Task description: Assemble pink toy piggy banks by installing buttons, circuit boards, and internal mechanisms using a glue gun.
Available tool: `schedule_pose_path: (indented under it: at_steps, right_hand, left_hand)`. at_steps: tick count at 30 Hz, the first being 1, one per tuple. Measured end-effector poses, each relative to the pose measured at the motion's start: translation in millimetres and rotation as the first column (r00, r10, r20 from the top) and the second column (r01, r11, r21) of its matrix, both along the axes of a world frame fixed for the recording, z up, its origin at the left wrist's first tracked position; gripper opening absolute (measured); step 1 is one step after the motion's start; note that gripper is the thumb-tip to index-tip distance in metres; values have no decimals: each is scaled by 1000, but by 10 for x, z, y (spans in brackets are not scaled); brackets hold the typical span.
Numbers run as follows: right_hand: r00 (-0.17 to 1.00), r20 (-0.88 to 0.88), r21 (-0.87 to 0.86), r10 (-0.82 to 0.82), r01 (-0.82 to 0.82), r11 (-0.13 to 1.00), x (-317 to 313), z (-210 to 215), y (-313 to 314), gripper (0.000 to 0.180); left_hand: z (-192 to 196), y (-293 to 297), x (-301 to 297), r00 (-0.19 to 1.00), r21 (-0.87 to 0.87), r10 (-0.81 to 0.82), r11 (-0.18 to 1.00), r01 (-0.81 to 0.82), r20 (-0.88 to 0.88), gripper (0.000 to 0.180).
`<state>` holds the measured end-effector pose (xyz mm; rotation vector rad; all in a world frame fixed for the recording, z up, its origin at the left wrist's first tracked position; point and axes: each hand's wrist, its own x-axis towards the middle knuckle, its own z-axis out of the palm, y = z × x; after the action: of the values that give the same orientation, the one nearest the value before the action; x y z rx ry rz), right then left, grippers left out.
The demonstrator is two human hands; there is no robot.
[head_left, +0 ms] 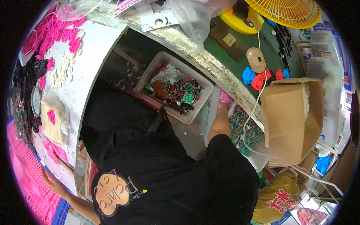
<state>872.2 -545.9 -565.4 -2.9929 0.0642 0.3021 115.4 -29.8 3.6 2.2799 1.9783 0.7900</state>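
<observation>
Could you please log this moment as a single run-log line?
left hand: at white table edge, beside pink crate | right hand: inside bin of green circuit boards | grip: unclear

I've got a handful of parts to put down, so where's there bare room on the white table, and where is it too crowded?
The white table is bare along its right edge, between the scattered white discs and the dark gap. A smaller bare strip lies below the pink pieces. The left side is crowded with a plastic bag and dark parts. The bin of circuit boards is full.

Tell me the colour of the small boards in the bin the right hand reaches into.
Green circuit boards, seen in the head view, beside the right hand.
</observation>
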Motion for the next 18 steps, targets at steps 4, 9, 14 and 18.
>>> schedule_pose_path:
  at_steps: [4, 9, 14, 18]
  right_hand:
    - [972, 94, 382, -216, 166, 909, -236, 211, 211, 55]
    - [936, 292, 642, -195, -41, 766, -126, 845, 174, 18]
    - [958, 110, 876, -265, 32, 481, 8, 1161, 88, 20]
    - [927, -227, 937, -299, 292, 194, -332, 1917, 458, 23]
  left_hand:
    - [46, 21, 58, 1000, 32, -7, 999, 8, -28, 44]
    - [20, 19, 245, 997, 2, -34, 999, 34, 74, 44]
    - [-46, 206, 618, 967, 20, -238, 971, 237, 88, 42]
    - [90, 230, 1071, 892, 44, -450, 893, 449, 43, 38]
